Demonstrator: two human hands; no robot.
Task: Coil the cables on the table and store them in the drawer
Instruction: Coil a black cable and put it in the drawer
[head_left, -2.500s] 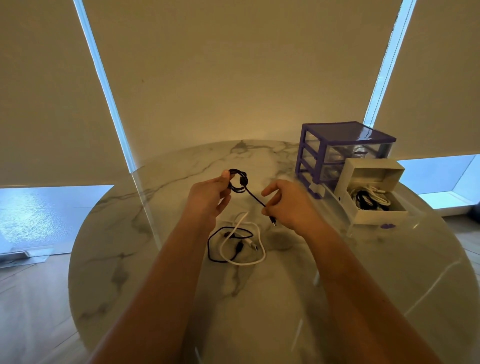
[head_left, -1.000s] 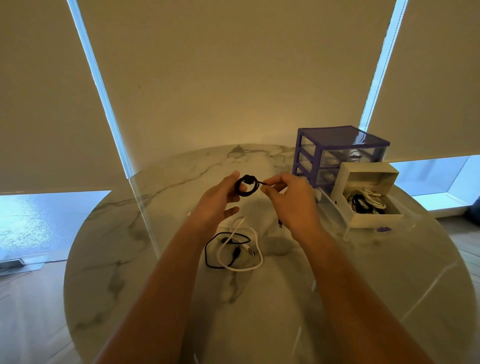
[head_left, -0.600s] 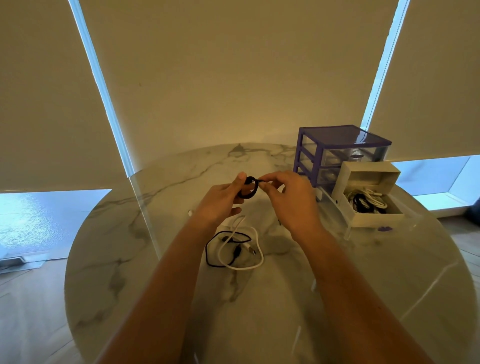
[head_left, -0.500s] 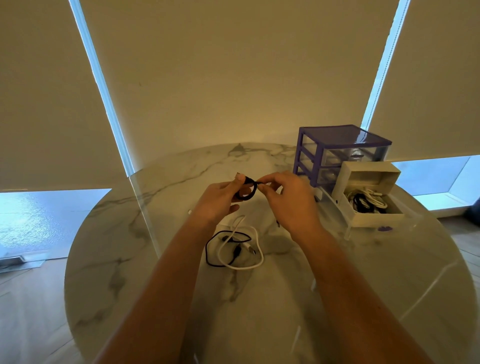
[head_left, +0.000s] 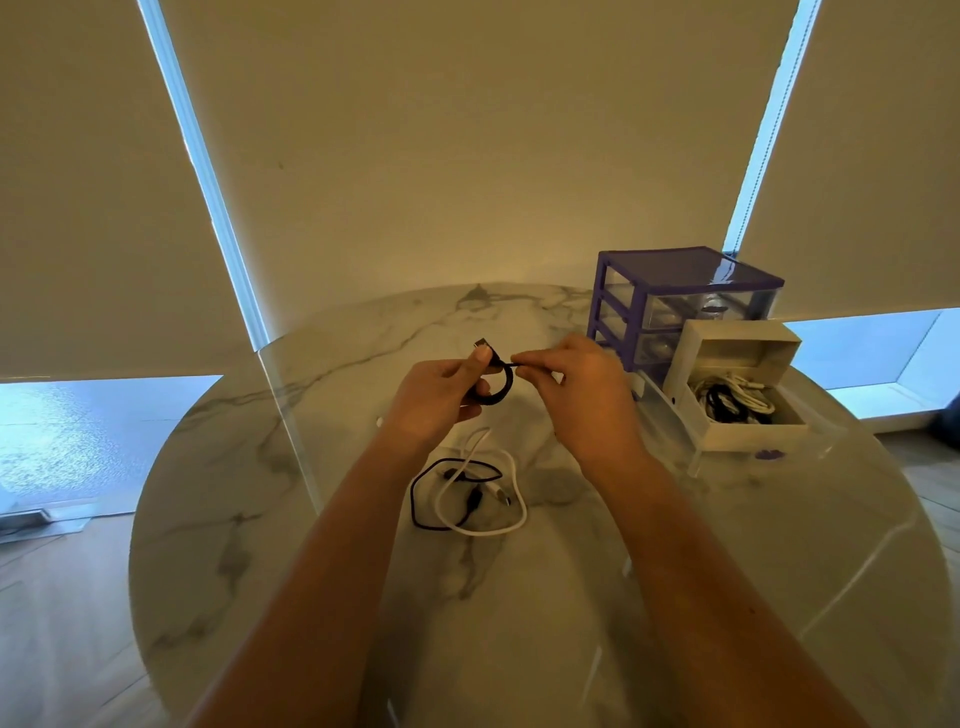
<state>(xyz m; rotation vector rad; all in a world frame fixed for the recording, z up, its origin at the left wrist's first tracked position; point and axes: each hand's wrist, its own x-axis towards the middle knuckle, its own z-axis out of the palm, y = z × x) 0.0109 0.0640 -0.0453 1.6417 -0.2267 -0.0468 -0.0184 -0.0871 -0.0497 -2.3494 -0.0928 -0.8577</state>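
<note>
My left hand (head_left: 439, 402) holds a small black coiled cable (head_left: 500, 387) above the table, one plug sticking up past the thumb. My right hand (head_left: 576, 397) pinches the cable's free end just right of the coil. Below my hands a loose black cable (head_left: 422, 512) and a loose white cable (head_left: 511, 519) lie tangled together on the marble table (head_left: 270, 519). To the right, a white drawer (head_left: 748, 434) stands pulled out, with black and white coiled cables inside.
A purple-framed set of clear drawers (head_left: 680, 306) stands at the back right, just behind the white drawer. The round table's edge curves close on the left and right. Closed blinds hang behind the table.
The trailing length of the black cable has been wound in. My right hand has risen from near the table to meet my left hand at the coil.
</note>
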